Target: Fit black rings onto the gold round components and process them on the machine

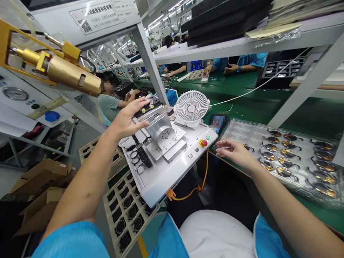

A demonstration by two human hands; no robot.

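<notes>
My left hand (126,120) reaches over the metal fixture block (160,127) on the white bench machine (166,179). Its fingers lie stretched across the black plate (146,108) on top, with the thumb apart beside the block. My right hand (235,152) hovers at the machine's right front corner, near the red emergency button (204,143). Its fingertips are pressed together around something small and dark, too small to make out. Black rings (141,168) and a black part (144,157) lie on the machine's left side.
A white fan (191,107) stands behind the fixture. On the right, a clear plastic tray (252,134) carries several round pieces with curled tails. A gold cylinder (75,75) hangs upper left. Below left, a beige tray (110,211) holds black rings. Co-workers sit across the green bench (199,95).
</notes>
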